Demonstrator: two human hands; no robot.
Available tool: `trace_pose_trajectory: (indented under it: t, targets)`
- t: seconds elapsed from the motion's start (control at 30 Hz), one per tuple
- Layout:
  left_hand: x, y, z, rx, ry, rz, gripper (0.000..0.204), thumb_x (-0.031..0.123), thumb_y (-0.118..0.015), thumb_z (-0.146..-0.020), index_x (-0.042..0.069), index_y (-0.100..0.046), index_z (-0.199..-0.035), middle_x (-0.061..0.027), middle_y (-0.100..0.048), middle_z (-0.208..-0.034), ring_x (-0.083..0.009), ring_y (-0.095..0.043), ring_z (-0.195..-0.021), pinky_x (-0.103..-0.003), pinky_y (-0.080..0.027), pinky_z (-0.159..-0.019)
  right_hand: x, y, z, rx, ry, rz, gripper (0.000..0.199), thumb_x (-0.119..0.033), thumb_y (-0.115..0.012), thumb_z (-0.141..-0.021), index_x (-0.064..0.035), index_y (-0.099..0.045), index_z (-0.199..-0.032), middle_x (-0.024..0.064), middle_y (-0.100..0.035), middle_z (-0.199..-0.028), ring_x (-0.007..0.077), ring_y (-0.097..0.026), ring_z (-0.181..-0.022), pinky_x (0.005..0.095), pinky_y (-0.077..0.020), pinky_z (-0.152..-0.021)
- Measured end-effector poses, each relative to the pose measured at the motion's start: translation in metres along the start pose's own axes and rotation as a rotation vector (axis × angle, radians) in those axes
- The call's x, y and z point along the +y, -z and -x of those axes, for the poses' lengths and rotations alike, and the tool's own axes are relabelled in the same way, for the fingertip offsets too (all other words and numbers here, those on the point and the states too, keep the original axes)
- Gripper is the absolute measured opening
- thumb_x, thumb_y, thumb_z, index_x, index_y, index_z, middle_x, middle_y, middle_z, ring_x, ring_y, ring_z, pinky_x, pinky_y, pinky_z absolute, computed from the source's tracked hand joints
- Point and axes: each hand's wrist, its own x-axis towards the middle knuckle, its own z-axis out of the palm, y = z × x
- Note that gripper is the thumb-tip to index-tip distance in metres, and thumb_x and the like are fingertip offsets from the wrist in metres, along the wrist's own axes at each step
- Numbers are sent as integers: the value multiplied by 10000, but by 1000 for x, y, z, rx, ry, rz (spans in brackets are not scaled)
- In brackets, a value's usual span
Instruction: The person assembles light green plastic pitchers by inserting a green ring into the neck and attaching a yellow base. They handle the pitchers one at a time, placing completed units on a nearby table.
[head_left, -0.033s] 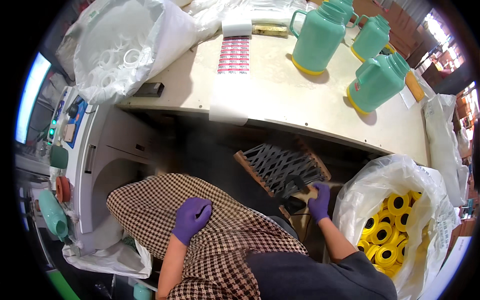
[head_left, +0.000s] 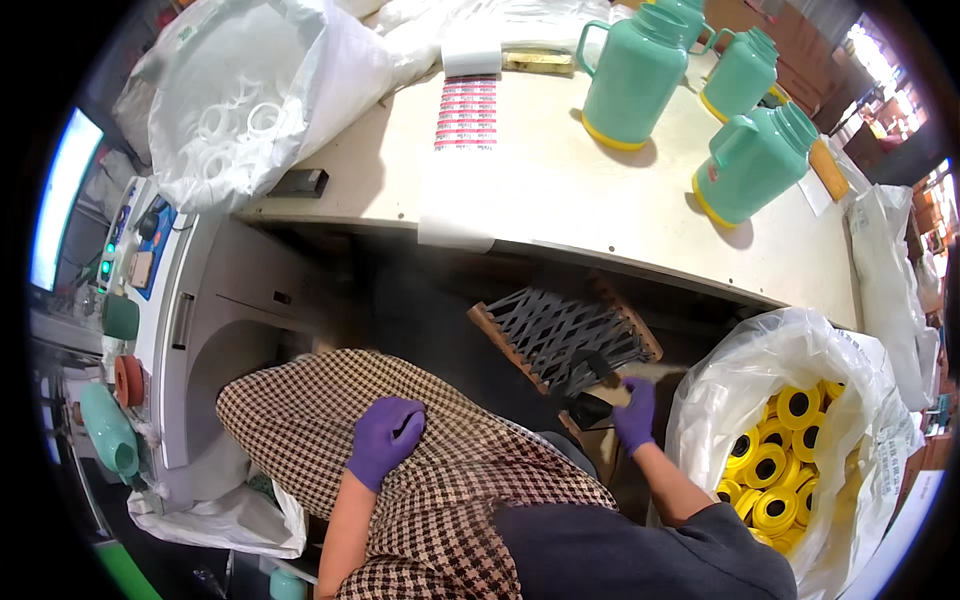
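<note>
My left hand (head_left: 388, 442), in a purple glove, rests on the brown-and-black checked cloth (head_left: 310, 400) over my lap. Its fingers are curled in loosely, with nothing seen in them. Lower right of the table edge, my right hand (head_left: 634, 418), gloved the same, is closed beside a stool with a woven black strap seat (head_left: 570, 330) and wooden edges. A black piece (head_left: 588, 410) lies just left of its fingers. Whether the hand grips that piece or anything else is hidden.
Green jugs with yellow bases (head_left: 635, 80) stand on the white table (head_left: 560, 190), near a label strip (head_left: 466, 110). White rings (head_left: 264, 118) fill a bag at upper left. A plastic-lined container (head_left: 700, 400) at right holds yellow lids (head_left: 773, 510). A white machine (head_left: 240, 270) stands left.
My right hand has shifted slightly down and left, beside the stool. My left hand stays on the checked cloth.
</note>
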Motion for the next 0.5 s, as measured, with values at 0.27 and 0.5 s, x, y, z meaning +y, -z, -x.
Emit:
trace_pose_trajectory:
  t: [0.27, 0.5]
  targets:
    - [2, -3, -7, 0, -59, 15, 128, 189, -699, -882, 97, -748, -956, -98, -716, -870, -287, -678, -803, -384, -536, -718, 54, -45, 51, -317, -243, -9, 284, -160, -647, -751, -84, -709, -1018, 187, -697, -1094, 375, -675, -1003, 459, -539, -872]
    - [2, 4, 2, -8, -51, 41, 179, 222, -711, -883, 78, -755, -979, -119, -727, -905, -304, -688, -840, -395, -542, -757, -19, 12, -10, -881, 1, 428, 250, -313, -595, -771, -139, -746, -866, 181, -720, -917, 385, -689, -884, 471, -552, -799]
